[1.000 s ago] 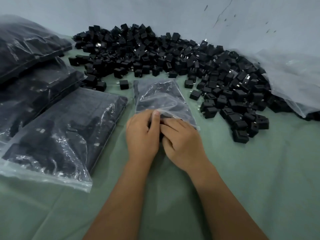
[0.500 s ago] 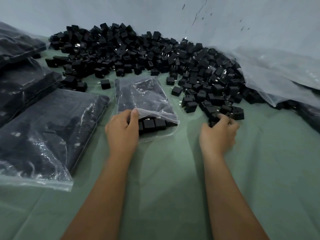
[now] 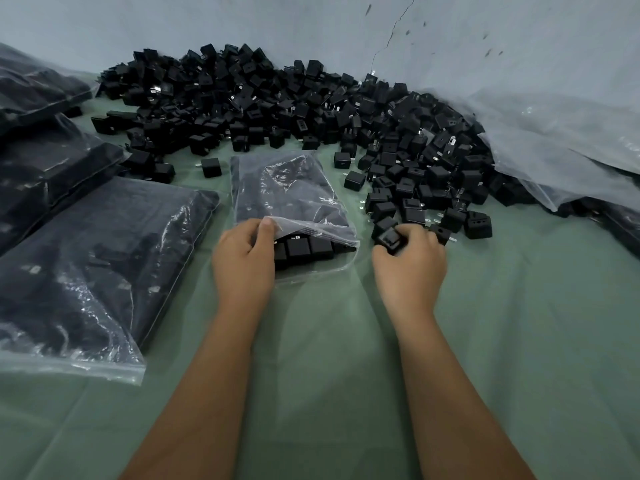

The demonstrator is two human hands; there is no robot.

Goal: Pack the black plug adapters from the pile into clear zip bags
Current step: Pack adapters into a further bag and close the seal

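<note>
Black adapter (image 3: 389, 240) pinched in right hand (image 3: 408, 268) fingers (image 3: 414, 233), beside zip bag (image 3: 294, 202).

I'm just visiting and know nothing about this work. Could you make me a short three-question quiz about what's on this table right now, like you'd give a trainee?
1. True or false: the left hand holds the mouth of the small zip bag open.
2. What does the right hand grip? A) a black plug adapter B) a roll of tape C) nothing
3. Fill in: the filled bags lie to the ___ of the small zip bag, as the person sees it.

Key: 1 true; 2 A; 3 left. The loose pile lies beyond the bag, against the wall.
</note>
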